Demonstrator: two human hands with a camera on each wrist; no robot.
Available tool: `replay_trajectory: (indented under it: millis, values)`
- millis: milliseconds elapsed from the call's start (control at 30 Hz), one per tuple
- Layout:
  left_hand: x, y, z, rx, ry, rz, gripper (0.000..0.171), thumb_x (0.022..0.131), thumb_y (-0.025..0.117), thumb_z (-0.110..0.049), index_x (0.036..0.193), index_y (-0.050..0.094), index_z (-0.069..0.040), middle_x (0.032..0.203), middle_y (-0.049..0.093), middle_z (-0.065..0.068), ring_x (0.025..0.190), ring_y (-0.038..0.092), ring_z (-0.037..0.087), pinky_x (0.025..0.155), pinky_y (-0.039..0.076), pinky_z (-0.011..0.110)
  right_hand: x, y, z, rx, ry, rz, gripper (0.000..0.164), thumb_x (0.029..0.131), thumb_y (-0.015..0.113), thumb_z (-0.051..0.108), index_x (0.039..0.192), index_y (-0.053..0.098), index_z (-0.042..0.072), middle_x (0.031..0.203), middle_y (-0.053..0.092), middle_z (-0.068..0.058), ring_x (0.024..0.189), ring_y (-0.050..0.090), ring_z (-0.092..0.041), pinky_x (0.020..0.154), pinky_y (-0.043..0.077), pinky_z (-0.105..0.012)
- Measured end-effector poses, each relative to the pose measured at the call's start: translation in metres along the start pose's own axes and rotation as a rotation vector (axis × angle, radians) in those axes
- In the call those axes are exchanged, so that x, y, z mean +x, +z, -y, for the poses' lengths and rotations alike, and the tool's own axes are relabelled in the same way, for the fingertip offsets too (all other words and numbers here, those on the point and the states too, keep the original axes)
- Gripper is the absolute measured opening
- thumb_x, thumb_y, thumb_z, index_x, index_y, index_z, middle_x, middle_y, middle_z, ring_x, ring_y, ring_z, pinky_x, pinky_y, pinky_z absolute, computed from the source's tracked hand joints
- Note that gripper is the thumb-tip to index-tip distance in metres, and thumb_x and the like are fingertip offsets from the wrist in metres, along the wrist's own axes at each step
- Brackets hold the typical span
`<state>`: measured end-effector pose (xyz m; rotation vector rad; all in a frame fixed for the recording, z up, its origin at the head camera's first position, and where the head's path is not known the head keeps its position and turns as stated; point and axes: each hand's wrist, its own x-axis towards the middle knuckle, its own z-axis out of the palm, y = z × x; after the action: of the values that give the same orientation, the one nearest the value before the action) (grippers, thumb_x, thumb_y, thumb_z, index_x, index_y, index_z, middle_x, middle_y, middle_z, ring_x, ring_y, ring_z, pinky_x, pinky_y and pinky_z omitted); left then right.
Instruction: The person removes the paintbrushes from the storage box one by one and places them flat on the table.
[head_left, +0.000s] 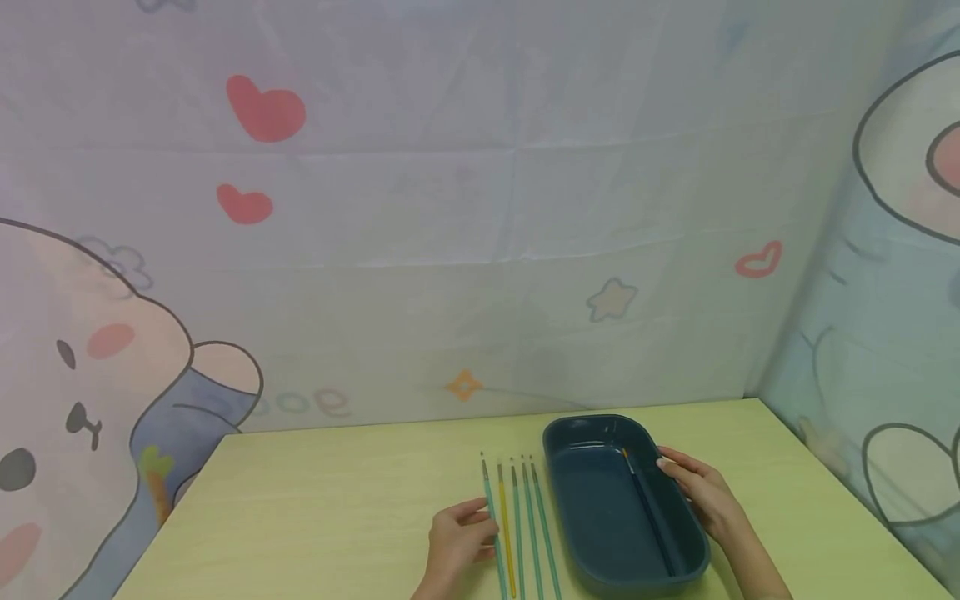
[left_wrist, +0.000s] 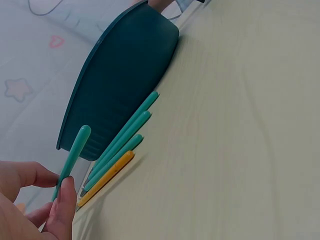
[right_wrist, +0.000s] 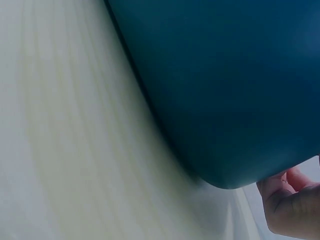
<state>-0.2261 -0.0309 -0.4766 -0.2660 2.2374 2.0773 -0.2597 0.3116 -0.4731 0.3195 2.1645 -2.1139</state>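
Observation:
My left hand (head_left: 459, 537) pinches a green paintbrush (left_wrist: 76, 150) between thumb and fingers, its bristle end pointing away from me in the head view. Just right of it, a yellow paintbrush (head_left: 507, 533) and three green paintbrushes (head_left: 531, 517) lie side by side on the table. A deep dark-blue tray (head_left: 600, 521) with rounded corners stands right of the row. Inside it, a dark-handled paintbrush (head_left: 646, 504) with an orange tip leans along the right side. My right hand (head_left: 708, 496) holds the tray's right rim, thumb on top; its other fingers are mostly hidden by the wall.
The pale yellow table (head_left: 330, 500) reaches back to a cloth backdrop (head_left: 450, 208) printed with hearts, stars and cartoon animals. A second printed cloth (head_left: 885, 350) hangs along the right side.

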Motion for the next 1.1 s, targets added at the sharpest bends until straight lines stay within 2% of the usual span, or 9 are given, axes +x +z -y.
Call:
replay_trajectory:
  millis: [233, 467, 700, 1000, 1100]
  values:
    - [0.005, -0.001, 0.002, 0.047, 0.029, 0.004, 0.044, 0.073, 0.062, 0.004, 0.117, 0.061, 0.010, 0.097, 0.066, 0.016, 0.065, 0.064, 0.011, 0.057, 0.059, 0.024, 0.001, 0.000, -0.001, -0.015, 0.004, -0.004, 0.061, 0.092, 0.063, 0.034, 0.145, 0.043, 0.011, 0.136, 0.051, 0.000, 0.093, 0.061, 0.003, 0.082, 0.057, -0.026]
    - [0.009, 0.003, 0.002, 0.112, 0.058, -0.008, 0.040, 0.073, 0.063, 0.004, 0.113, 0.063, 0.010, 0.094, 0.067, 0.015, 0.062, 0.063, 0.009, 0.056, 0.059, 0.024, 0.001, 0.000, -0.001, -0.011, 0.000, -0.002, 0.063, 0.092, 0.062, 0.033, 0.146, 0.040, 0.009, 0.133, 0.053, 0.002, 0.091, 0.062, 0.003, 0.081, 0.057, -0.026]
    - [0.010, 0.004, 0.001, 0.170, 0.117, -0.006, 0.037, 0.073, 0.063, 0.006, 0.110, 0.063, 0.012, 0.090, 0.066, 0.013, 0.058, 0.062, 0.008, 0.054, 0.058, 0.024, 0.001, 0.001, -0.001, -0.026, -0.002, -0.006, 0.065, 0.093, 0.062, 0.034, 0.147, 0.037, 0.006, 0.139, 0.049, -0.003, 0.092, 0.061, 0.004, 0.082, 0.057, -0.025]
    - [0.016, 0.003, 0.007, 0.274, 0.189, 0.001, 0.034, 0.072, 0.065, 0.006, 0.106, 0.065, 0.013, 0.086, 0.068, 0.012, 0.053, 0.062, 0.006, 0.051, 0.057, 0.021, 0.001, 0.001, -0.001, -0.032, -0.002, -0.002, 0.066, 0.093, 0.061, 0.034, 0.147, 0.036, 0.006, 0.142, 0.047, -0.006, 0.093, 0.061, 0.003, 0.082, 0.057, -0.026]
    - [0.019, 0.003, 0.010, 0.303, 0.204, -0.004, 0.034, 0.071, 0.065, 0.007, 0.105, 0.066, 0.012, 0.084, 0.068, 0.011, 0.052, 0.062, 0.007, 0.050, 0.056, 0.021, 0.001, 0.001, -0.001, -0.024, -0.003, -0.002, 0.065, 0.093, 0.062, 0.034, 0.147, 0.038, 0.007, 0.137, 0.051, -0.004, 0.092, 0.061, 0.003, 0.082, 0.057, -0.027]
